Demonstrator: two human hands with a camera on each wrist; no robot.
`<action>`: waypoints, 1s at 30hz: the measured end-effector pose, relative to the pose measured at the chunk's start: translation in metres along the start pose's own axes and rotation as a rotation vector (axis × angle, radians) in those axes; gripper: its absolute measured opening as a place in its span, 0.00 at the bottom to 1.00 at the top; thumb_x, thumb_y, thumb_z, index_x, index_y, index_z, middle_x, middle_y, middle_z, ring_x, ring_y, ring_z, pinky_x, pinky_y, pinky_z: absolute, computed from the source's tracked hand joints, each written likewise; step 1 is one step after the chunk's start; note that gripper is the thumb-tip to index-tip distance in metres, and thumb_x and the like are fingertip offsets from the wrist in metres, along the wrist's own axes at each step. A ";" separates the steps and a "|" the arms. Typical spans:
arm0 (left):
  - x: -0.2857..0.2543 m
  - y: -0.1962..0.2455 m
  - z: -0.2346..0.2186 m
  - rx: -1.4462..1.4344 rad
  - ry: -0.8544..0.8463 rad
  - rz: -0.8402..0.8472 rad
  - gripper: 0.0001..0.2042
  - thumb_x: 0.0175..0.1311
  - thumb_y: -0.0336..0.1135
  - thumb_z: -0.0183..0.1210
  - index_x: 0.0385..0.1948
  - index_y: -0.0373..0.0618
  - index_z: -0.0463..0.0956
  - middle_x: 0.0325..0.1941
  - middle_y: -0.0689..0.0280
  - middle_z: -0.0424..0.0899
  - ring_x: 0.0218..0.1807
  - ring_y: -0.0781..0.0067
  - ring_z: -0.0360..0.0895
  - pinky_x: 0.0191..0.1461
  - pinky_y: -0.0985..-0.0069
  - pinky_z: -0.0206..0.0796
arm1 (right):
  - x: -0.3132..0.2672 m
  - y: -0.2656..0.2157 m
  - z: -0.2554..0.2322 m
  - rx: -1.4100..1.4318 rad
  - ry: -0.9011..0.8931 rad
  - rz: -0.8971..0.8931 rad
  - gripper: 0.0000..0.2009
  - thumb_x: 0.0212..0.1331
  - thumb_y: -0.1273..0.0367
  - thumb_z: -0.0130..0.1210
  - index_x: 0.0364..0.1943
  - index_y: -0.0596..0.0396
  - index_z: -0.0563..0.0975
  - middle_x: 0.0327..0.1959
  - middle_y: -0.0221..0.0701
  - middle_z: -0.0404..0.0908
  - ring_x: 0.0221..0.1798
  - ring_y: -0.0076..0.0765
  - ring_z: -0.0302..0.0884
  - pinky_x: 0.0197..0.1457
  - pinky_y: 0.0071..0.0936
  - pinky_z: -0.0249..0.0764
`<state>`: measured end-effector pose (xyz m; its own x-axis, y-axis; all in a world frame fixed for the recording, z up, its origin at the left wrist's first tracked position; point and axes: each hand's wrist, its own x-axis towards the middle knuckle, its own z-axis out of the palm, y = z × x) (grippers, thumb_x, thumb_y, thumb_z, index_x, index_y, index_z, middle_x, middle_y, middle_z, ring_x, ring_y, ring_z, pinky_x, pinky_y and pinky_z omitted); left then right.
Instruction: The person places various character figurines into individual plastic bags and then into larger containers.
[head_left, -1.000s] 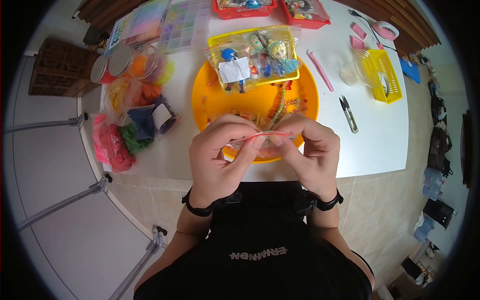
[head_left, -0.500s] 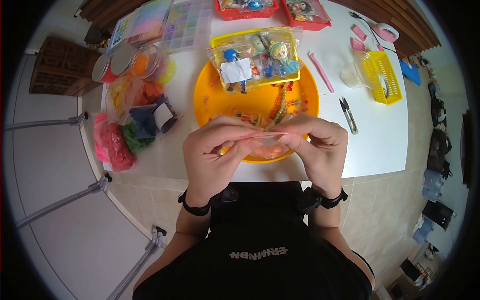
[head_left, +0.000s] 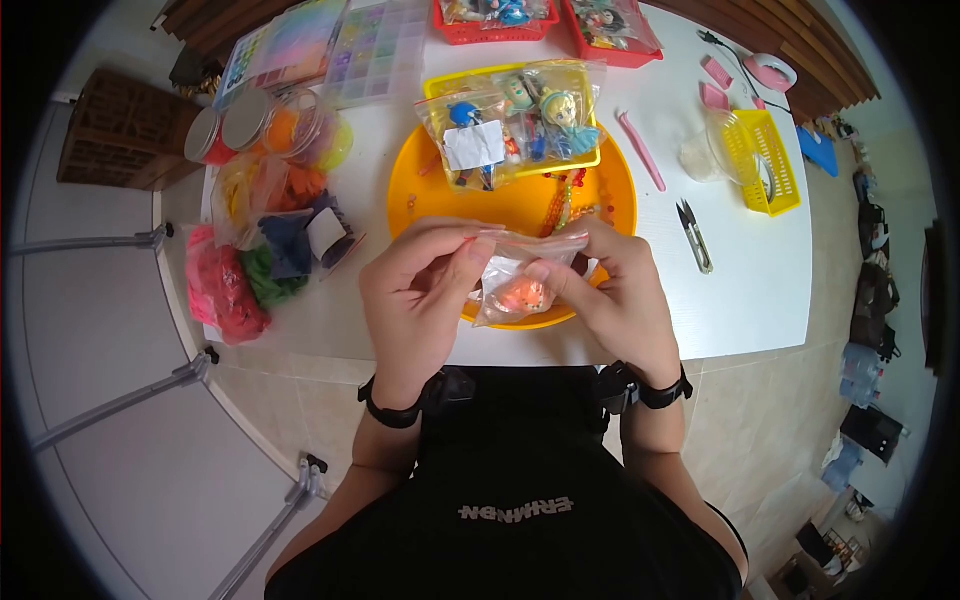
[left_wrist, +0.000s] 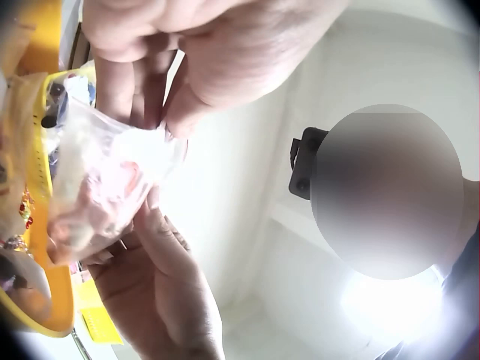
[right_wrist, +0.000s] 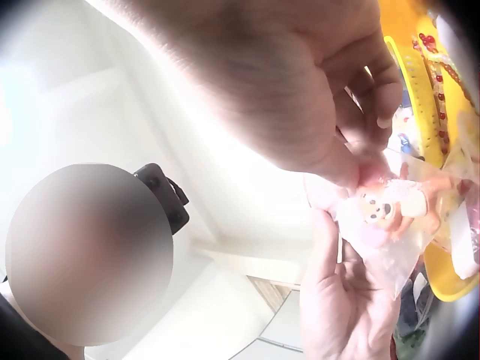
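Note:
A clear zip bag [head_left: 500, 268] with a red seal line hangs between both hands over the orange tray [head_left: 412, 185]. Inside it is an orange toy figurine [head_left: 522, 296]; the right wrist view shows its face and pale belly, a small animal figurine [right_wrist: 412, 204]. My left hand [head_left: 415, 300] pinches the bag's upper left corner between thumb and fingers. On the other side, my right hand [head_left: 622, 300] grips the bag's right part, its thumb pressing on the front above the figurine. Bead strings [head_left: 556, 208] lie in the tray behind the hands.
A yellow basket [head_left: 592, 158] of bagged figurines overlaps the tray's far side. To the right are a pink tool [head_left: 641, 152], thread snips [head_left: 695, 237] and another yellow basket [head_left: 788, 190]. Bags of coloured material [head_left: 228, 285] and lidded jars [head_left: 247, 121] stand left.
The bag, earlier held with its red seal edge toward the head camera, is now tipped so its front and the orange figurine show. The right thumb has moved down onto the bag's front.

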<state>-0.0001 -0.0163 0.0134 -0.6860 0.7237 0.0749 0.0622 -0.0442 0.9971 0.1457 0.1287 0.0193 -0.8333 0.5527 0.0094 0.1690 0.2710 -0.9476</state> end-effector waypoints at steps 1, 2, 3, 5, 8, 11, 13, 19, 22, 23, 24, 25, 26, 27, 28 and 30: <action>0.000 -0.002 0.002 -0.051 0.016 -0.005 0.06 0.71 0.24 0.61 0.43 0.32 0.82 0.41 0.63 0.86 0.40 0.81 0.82 0.46 0.83 0.73 | 0.003 -0.001 -0.001 0.000 0.008 0.003 0.08 0.63 0.72 0.65 0.42 0.62 0.82 0.28 0.33 0.82 0.27 0.23 0.75 0.33 0.23 0.72; 0.000 -0.003 0.005 -0.101 0.032 -0.010 0.06 0.72 0.25 0.60 0.44 0.32 0.81 0.41 0.64 0.86 0.41 0.80 0.82 0.46 0.83 0.73 | 0.007 -0.002 -0.003 0.001 0.017 0.005 0.07 0.64 0.72 0.64 0.41 0.62 0.82 0.26 0.33 0.81 0.27 0.22 0.75 0.33 0.24 0.72; 0.000 -0.004 0.006 -0.152 0.048 -0.016 0.06 0.73 0.26 0.60 0.45 0.32 0.81 0.41 0.64 0.86 0.41 0.80 0.82 0.46 0.82 0.74 | 0.013 -0.002 -0.006 0.015 0.054 0.011 0.08 0.64 0.71 0.64 0.41 0.63 0.82 0.24 0.32 0.80 0.26 0.22 0.74 0.32 0.24 0.71; 0.003 -0.005 0.006 -0.081 0.027 -0.042 0.07 0.74 0.27 0.59 0.46 0.32 0.80 0.41 0.64 0.86 0.43 0.80 0.83 0.47 0.82 0.75 | 0.032 -0.001 -0.012 0.044 0.129 0.022 0.08 0.65 0.71 0.63 0.40 0.64 0.81 0.21 0.31 0.78 0.24 0.21 0.73 0.31 0.24 0.71; 0.003 -0.007 0.003 -0.030 -0.036 -0.084 0.07 0.75 0.28 0.58 0.45 0.32 0.80 0.42 0.63 0.86 0.45 0.78 0.85 0.50 0.80 0.76 | 0.068 -0.003 -0.027 -0.121 0.152 -0.002 0.12 0.68 0.68 0.62 0.41 0.68 0.80 0.27 0.30 0.83 0.30 0.18 0.76 0.34 0.22 0.71; 0.001 -0.011 0.000 0.027 -0.092 -0.067 0.07 0.74 0.27 0.58 0.44 0.31 0.81 0.42 0.60 0.87 0.45 0.75 0.86 0.50 0.79 0.77 | 0.097 0.002 -0.029 -0.204 0.148 -0.089 0.11 0.69 0.69 0.61 0.40 0.67 0.78 0.26 0.30 0.82 0.28 0.18 0.75 0.32 0.21 0.71; 0.000 -0.010 -0.002 0.073 -0.111 -0.048 0.07 0.73 0.27 0.58 0.44 0.31 0.81 0.42 0.59 0.87 0.45 0.73 0.86 0.49 0.78 0.78 | 0.106 -0.003 -0.026 -0.179 0.148 -0.119 0.09 0.68 0.71 0.61 0.38 0.66 0.77 0.25 0.31 0.82 0.25 0.21 0.77 0.30 0.23 0.73; -0.001 -0.013 -0.004 0.228 -0.126 0.016 0.06 0.71 0.26 0.60 0.42 0.33 0.82 0.41 0.56 0.87 0.42 0.67 0.88 0.48 0.76 0.78 | 0.117 0.007 -0.021 -0.183 0.174 -0.133 0.09 0.61 0.76 0.61 0.41 0.68 0.77 0.31 0.42 0.86 0.28 0.38 0.87 0.35 0.29 0.81; -0.001 -0.008 0.000 0.349 -0.111 0.075 0.05 0.68 0.25 0.62 0.41 0.33 0.82 0.39 0.57 0.86 0.41 0.66 0.86 0.47 0.75 0.76 | 0.119 0.022 -0.016 -0.247 0.240 -0.217 0.12 0.59 0.76 0.63 0.44 0.67 0.76 0.38 0.45 0.85 0.33 0.41 0.88 0.38 0.32 0.82; -0.001 -0.013 0.000 0.370 -0.103 0.116 0.04 0.67 0.24 0.62 0.40 0.33 0.82 0.38 0.58 0.86 0.41 0.68 0.85 0.47 0.76 0.75 | 0.119 0.027 -0.016 -0.290 0.258 -0.257 0.13 0.58 0.76 0.64 0.46 0.66 0.75 0.41 0.46 0.85 0.34 0.42 0.88 0.39 0.33 0.83; -0.001 -0.015 0.001 0.391 -0.095 0.158 0.04 0.67 0.23 0.63 0.39 0.34 0.82 0.37 0.60 0.86 0.40 0.70 0.84 0.47 0.77 0.73 | 0.117 0.027 -0.016 -0.308 0.262 -0.259 0.15 0.58 0.75 0.65 0.47 0.66 0.75 0.43 0.47 0.84 0.36 0.43 0.88 0.40 0.34 0.83; -0.001 -0.015 0.001 0.426 -0.099 0.173 0.04 0.65 0.23 0.63 0.39 0.34 0.82 0.37 0.59 0.86 0.40 0.67 0.84 0.47 0.76 0.73 | 0.116 0.024 -0.016 -0.327 0.267 -0.260 0.16 0.58 0.75 0.65 0.48 0.66 0.75 0.45 0.47 0.83 0.37 0.44 0.88 0.41 0.35 0.83; 0.000 -0.013 0.001 0.461 -0.103 0.188 0.04 0.64 0.23 0.64 0.39 0.35 0.82 0.38 0.58 0.86 0.39 0.64 0.84 0.46 0.75 0.74 | 0.110 0.019 -0.017 -0.321 0.258 -0.225 0.17 0.58 0.75 0.66 0.49 0.65 0.74 0.47 0.47 0.83 0.39 0.45 0.88 0.42 0.36 0.82; 0.000 -0.012 0.001 0.496 -0.106 0.204 0.05 0.63 0.22 0.64 0.38 0.35 0.82 0.38 0.58 0.86 0.39 0.61 0.84 0.46 0.74 0.74 | 0.105 0.012 -0.017 -0.315 0.250 -0.190 0.18 0.58 0.74 0.66 0.51 0.65 0.74 0.48 0.48 0.82 0.40 0.46 0.88 0.43 0.37 0.82; -0.001 -0.012 0.001 0.526 -0.102 0.213 0.05 0.62 0.22 0.65 0.38 0.36 0.82 0.38 0.57 0.86 0.40 0.60 0.84 0.47 0.72 0.74 | 0.100 0.007 -0.016 -0.316 0.270 -0.203 0.19 0.59 0.75 0.66 0.52 0.64 0.73 0.48 0.45 0.82 0.41 0.42 0.88 0.42 0.33 0.83; -0.002 -0.013 0.000 0.587 -0.092 0.232 0.06 0.60 0.22 0.65 0.38 0.37 0.82 0.39 0.57 0.86 0.41 0.56 0.83 0.47 0.70 0.74 | 0.091 -0.001 -0.013 -0.317 0.310 -0.231 0.19 0.61 0.76 0.66 0.54 0.64 0.73 0.47 0.39 0.81 0.43 0.34 0.89 0.42 0.26 0.84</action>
<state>0.0004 -0.0168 0.0004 -0.5436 0.7981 0.2600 0.6065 0.1593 0.7790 0.0768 0.1887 0.0248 -0.6800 0.6456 0.3474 0.1908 0.6133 -0.7664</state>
